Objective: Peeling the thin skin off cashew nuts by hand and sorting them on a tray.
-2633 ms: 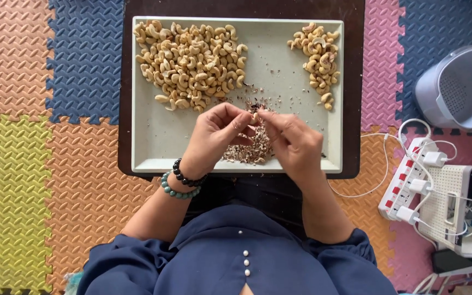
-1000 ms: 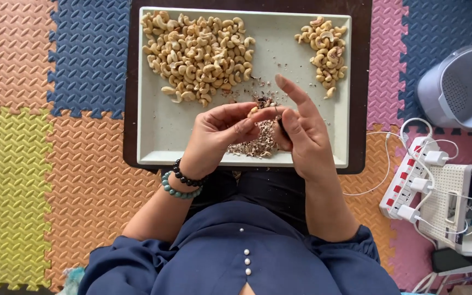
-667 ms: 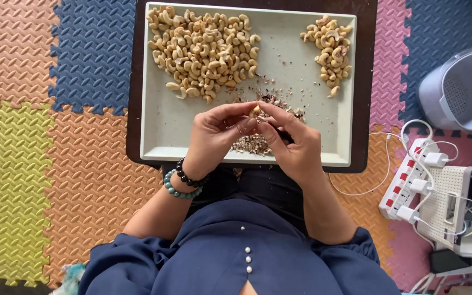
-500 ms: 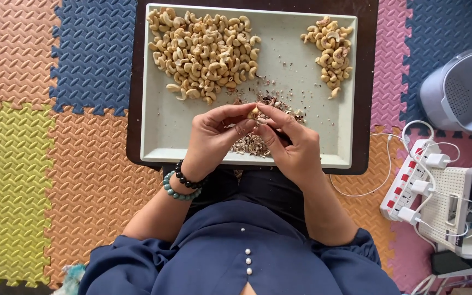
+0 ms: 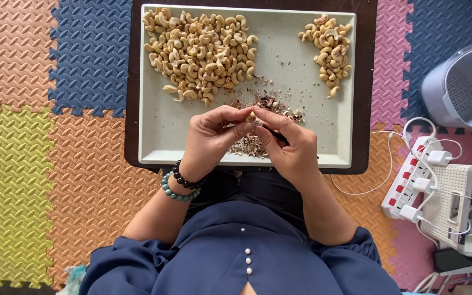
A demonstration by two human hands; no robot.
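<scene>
Both hands pinch a single cashew above a grey tray.

The left hand (image 5: pixel 210 136) and right hand (image 5: pixel 288 145) meet fingertip to fingertip, closed on one cashew nut (image 5: pixel 252 116) held over a heap of skin flakes (image 5: pixel 249 145) near the front of the tray (image 5: pixel 157 125). A large pile of cashews (image 5: pixel 198 52) lies at the tray's far left, a smaller pile (image 5: pixel 330 49) at its far right. Two bead bracelets (image 5: pixel 180 183) circle the left wrist.

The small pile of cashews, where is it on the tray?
In the head view, the small pile of cashews lies in the tray's far right corner, apart from the big pile on the left, beyond the skin scraps.
</scene>
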